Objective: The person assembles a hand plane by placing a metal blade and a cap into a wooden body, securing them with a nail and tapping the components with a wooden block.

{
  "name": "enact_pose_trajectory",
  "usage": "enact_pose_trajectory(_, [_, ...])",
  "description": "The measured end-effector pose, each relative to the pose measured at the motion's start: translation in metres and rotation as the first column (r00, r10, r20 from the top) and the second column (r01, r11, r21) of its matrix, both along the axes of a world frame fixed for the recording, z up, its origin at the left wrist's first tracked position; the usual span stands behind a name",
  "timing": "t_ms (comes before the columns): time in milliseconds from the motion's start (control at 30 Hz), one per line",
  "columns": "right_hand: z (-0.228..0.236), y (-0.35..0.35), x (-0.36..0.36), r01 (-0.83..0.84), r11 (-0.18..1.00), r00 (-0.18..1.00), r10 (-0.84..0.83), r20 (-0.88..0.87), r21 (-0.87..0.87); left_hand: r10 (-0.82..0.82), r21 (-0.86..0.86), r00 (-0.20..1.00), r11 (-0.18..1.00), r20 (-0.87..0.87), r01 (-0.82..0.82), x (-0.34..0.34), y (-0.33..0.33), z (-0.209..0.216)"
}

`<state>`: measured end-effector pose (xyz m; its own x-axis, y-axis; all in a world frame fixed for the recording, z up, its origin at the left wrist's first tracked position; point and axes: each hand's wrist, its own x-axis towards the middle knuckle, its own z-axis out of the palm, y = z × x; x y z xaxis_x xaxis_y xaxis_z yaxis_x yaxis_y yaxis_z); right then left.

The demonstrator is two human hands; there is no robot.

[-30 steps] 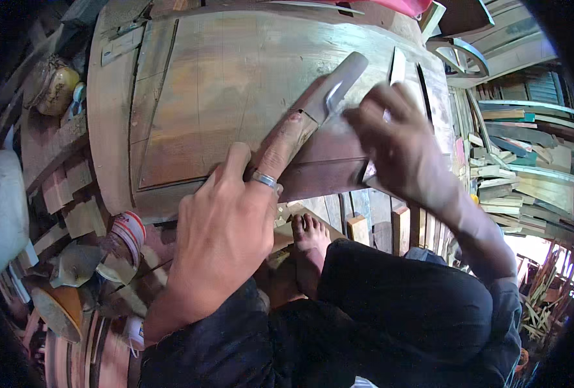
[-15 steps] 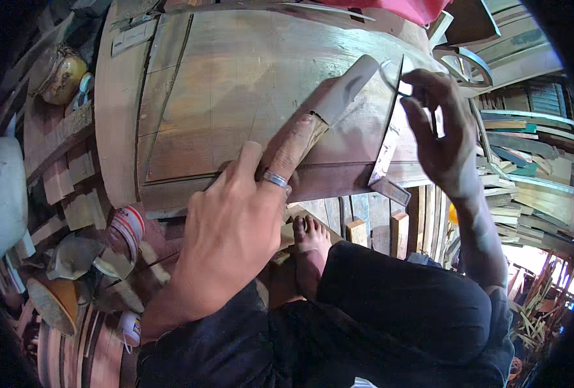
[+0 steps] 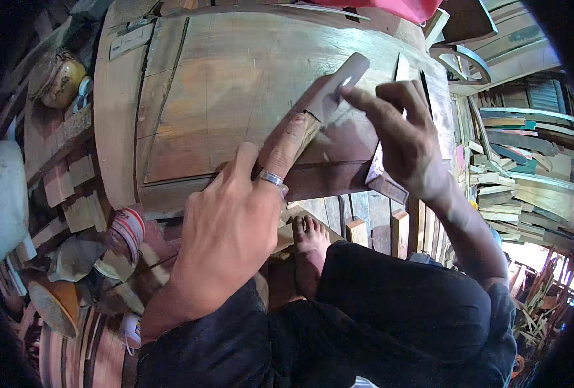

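My left hand [image 3: 229, 220] is closed round the wooden handle of a chisel [image 3: 331, 96], the index finger stretched along it. The wide metal blade points away to the upper right over a broad wooden panel [image 3: 229, 71]. My right hand [image 3: 413, 142] is beside the blade, one fingertip at its flat face; the other fingers are bent and apart, and nothing shows held in them. Partly hidden under that hand lies a try square [image 3: 388, 185], its stock at the panel's near edge. Another thin dark strip shows just right of my right fingers.
Stacked boards [image 3: 526, 161] fill the right side. On the left are a rounded yellowish object [image 3: 64, 81], a white container [image 3: 2, 200], an orange cone-shaped piece [image 3: 54, 307] and a striped cup-like object [image 3: 126, 229]. Red cloth [image 3: 403, 8] lies at the far edge. My bare foot [image 3: 309, 242] is below the panel.
My right hand has moved left from beside the try square to the chisel blade, now covering part of the square. My left hand and the chisel have barely shifted.
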<state>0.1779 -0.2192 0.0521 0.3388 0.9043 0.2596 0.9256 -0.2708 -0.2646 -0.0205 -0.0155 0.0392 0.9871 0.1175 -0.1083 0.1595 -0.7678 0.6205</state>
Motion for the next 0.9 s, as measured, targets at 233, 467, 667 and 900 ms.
enact_pose_trajectory(233, [0.001,0.001,-0.016,-0.044,0.997,0.999,0.043,-0.016,-0.064,-0.019,-0.001,1.0,1.0,-0.008,0.019,0.005,0.0,-0.006])
enact_pose_trajectory(467, [-0.006,0.004,-0.013,-0.083,0.996,0.994,0.08,-0.074,-0.038,-0.021,0.002,0.999,1.0,-0.037,0.021,0.008,0.0,-0.003])
enact_pose_trajectory(667, [-0.01,0.002,0.018,0.052,0.998,0.997,-0.049,-0.065,0.039,-0.018,-0.007,0.999,1.0,-0.047,0.018,0.003,0.001,0.002])
enact_pose_trajectory(900, [-0.012,-0.007,0.023,0.093,0.993,0.992,-0.086,-0.093,0.073,-0.001,-0.005,0.999,1.0,-0.046,0.001,0.002,0.002,0.003])
